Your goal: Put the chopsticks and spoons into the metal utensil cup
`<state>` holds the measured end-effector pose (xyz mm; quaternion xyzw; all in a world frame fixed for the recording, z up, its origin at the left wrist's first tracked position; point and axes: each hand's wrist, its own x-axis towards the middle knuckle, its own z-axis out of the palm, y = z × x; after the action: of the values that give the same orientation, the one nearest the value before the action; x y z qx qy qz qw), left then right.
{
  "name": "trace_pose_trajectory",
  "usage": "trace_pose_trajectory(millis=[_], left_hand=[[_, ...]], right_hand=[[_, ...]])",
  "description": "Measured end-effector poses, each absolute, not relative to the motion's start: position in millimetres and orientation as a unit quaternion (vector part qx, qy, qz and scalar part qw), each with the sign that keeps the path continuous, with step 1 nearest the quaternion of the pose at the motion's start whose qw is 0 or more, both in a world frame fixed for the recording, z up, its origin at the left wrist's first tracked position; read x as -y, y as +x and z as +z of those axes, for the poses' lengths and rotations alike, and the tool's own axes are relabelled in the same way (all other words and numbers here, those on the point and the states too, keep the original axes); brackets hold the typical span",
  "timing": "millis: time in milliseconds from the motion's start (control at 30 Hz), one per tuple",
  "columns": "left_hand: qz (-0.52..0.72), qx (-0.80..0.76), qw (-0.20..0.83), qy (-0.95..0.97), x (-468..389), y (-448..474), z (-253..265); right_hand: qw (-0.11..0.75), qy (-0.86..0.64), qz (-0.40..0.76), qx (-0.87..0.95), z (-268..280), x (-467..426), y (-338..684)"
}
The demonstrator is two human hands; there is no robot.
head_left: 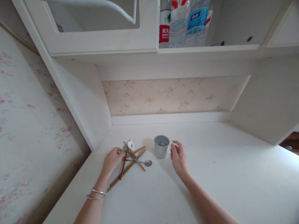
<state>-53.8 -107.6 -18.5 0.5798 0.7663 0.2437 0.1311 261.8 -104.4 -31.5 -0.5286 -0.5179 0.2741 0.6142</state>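
L hand [112, 160], can't tell if pinching, was at crossed brown wooden chopsticks [128, 167] left of grey cylindrical cup [160, 152], R hand [179, 158] loosely open beside it; tugging 1 overlapped stick might've scattered the rest.

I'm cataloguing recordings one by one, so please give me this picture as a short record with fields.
Left hand: fingers at the pile's left edge; grip unclear
Left wrist: two silver-coloured bangles
Right hand: just right of the cup, fingers loosely curled; contact unclear
Cup: grey, upright, holes visible in its base
Pile: crossed chopsticks, a metal spoon, a white piece with blue marking
Surface: white countertop
Above: plastic bottles in a white cabinet
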Motion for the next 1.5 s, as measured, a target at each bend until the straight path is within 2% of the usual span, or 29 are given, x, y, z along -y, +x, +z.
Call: trace_pose_trajectory(millis=[167, 500, 833, 1300, 1500], left_hand=[[0.193, -0.760, 0.137, 0.605, 111, -43, -17], [0.149, -0.765, 0.107, 0.617, 112, -41, -22], [0.232, -0.777, 0.106, 0.576, 107, -45, -22], [0.085, -0.798, -0.069, 0.593, 127, -39, -7], [0.056, -0.762, -0.148, 0.627, 132, -36, -2]], right_hand=[[0.631, -0.548, 0.335, 0.435, -39, 89, 269], [0.594, -0.500, 0.424, 0.467, -40, 91, 262], [0.594, -0.492, 0.431, 0.468, -42, 90, 262], [0.587, -0.448, 0.435, 0.515, -32, 97, 260], [0.576, -0.404, 0.448, 0.552, -29, 99, 252]])
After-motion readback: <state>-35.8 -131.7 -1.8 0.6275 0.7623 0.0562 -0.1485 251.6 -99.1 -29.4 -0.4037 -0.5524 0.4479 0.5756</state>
